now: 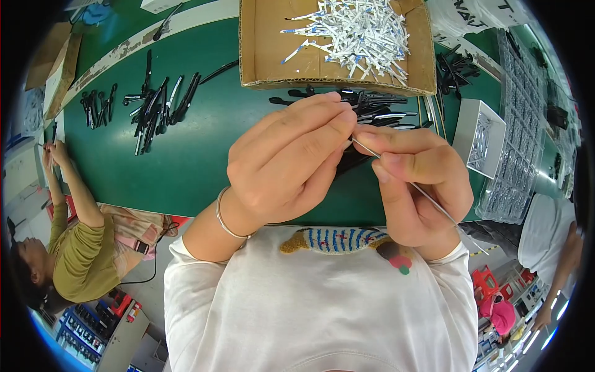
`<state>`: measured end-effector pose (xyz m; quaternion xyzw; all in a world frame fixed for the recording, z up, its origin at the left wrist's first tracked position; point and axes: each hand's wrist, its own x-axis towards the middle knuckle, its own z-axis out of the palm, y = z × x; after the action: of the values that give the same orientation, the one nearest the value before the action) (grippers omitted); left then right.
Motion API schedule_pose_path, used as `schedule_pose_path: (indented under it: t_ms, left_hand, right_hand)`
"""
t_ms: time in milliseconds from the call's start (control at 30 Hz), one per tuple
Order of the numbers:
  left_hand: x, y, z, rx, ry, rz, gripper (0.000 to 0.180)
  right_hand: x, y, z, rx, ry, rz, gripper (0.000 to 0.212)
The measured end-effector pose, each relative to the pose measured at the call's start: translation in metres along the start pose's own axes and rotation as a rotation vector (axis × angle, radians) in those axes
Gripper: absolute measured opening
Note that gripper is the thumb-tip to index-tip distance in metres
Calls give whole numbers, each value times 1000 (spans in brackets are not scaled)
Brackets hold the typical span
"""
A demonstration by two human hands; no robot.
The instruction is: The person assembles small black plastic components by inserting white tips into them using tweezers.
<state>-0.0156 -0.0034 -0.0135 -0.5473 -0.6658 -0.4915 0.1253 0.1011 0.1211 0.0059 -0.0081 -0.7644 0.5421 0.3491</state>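
Both my hands meet in front of my chest, just above the table edge. My right hand [421,180] is closed, pinching a thin metal rod [427,197] between thumb and fingers. The rod slants from the fingertips of my left hand [291,155] down past my right wrist. My left fingers are closed in a pinch, and a small dark bit shows at their tips; what they hold is mostly hidden. Right behind the hands lies a pile of slender black pieces [378,116], some with shiny edges, partly covered by my fingers.
A cardboard box [266,79] of white paper-like strips [365,37] stands beyond my hands. To the right are a white box [462,133] of thin metal pieces and clear plastic trays [517,124]. More black pieces [152,115] lie left on the green table [198,180]. A co-worker [80,248] sits left.
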Motion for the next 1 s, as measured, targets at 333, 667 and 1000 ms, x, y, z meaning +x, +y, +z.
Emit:
schedule_pose_path:
  t_ms: [333,667,1000]
  left_hand:
    - [2,-3,-5,-38,-71,-84,20]
    - [3,4,-7,-1343,200,-829,20]
    - [2,22,-6,-1252,86,-867,13]
  right_hand:
    - [13,12,-13,24,-181,-90,16]
    - [7,3,-2,97,-59,284,23]
    - [5,-1,3,59,16,81,15]
